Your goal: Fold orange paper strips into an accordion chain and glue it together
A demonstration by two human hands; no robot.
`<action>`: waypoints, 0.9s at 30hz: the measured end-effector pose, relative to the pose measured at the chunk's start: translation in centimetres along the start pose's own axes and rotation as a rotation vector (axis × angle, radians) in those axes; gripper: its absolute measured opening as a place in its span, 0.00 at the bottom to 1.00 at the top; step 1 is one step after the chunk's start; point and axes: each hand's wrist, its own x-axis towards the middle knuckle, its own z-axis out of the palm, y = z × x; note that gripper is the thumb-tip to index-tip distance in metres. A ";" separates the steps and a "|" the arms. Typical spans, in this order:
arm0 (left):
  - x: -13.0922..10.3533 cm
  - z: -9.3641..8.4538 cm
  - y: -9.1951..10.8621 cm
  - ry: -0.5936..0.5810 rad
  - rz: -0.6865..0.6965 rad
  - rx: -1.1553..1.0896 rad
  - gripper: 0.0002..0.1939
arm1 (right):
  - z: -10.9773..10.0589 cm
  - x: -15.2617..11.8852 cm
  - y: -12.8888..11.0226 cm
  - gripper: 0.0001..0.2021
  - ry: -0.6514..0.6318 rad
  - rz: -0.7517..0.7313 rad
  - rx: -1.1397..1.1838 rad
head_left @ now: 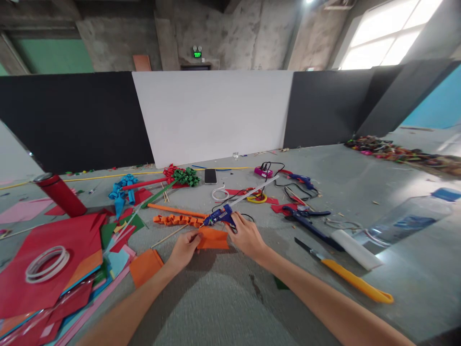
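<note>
Head: orange sheet [215,239] between left hand [185,248] (pinching it), right hand [248,235] (gripping glue gun [219,216]).

My left forearm [140,293] slanted in from the lower left, bare and a little blurred at the near end, while my right forearm [313,288] reached in from the lower right, bare as well, so that the two converged in front of me. My left hand [186,246] was turned inward, its thumb and forefinger pinched together at the tips and the other fingers mostly hidden. My right hand [248,236] sat slightly higher, back upward, fingers bent forward and curled in a grip, thumb on the inner side. The hands were near each other, not touching.
</note>
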 end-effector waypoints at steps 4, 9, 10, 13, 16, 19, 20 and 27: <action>0.0 0.0 -0.3 0.023 0.010 0.022 0.18 | 0.0 0.0 0.1 0.13 -0.014 -0.001 -0.006; 0.0 0.0 -0.8 0.045 0.021 0.021 0.17 | -0.3 0.1 0.0 0.13 -0.047 0.013 -0.013; 0.1 0.0 -0.9 0.046 0.021 0.014 0.17 | -0.4 0.1 0.0 0.13 -0.049 0.012 -0.014; 0.2 0.0 -1.2 0.051 0.024 -0.004 0.17 | -0.5 0.1 0.1 0.12 -0.039 -0.001 -0.018; 0.2 0.0 -1.5 0.065 0.024 0.000 0.18 | -0.4 0.1 0.3 0.12 -0.008 -0.021 -0.037; 0.3 -0.1 -1.8 0.096 0.018 0.032 0.19 | -0.2 0.1 0.5 0.10 0.046 -0.047 -0.051; 0.3 -0.1 -1.9 0.105 0.018 0.039 0.19 | -0.1 0.1 0.6 0.10 0.062 -0.056 -0.052; 0.5 -0.1 -2.1 0.100 -0.023 -0.066 0.19 | -0.1 0.2 1.1 0.10 0.105 -0.081 -0.078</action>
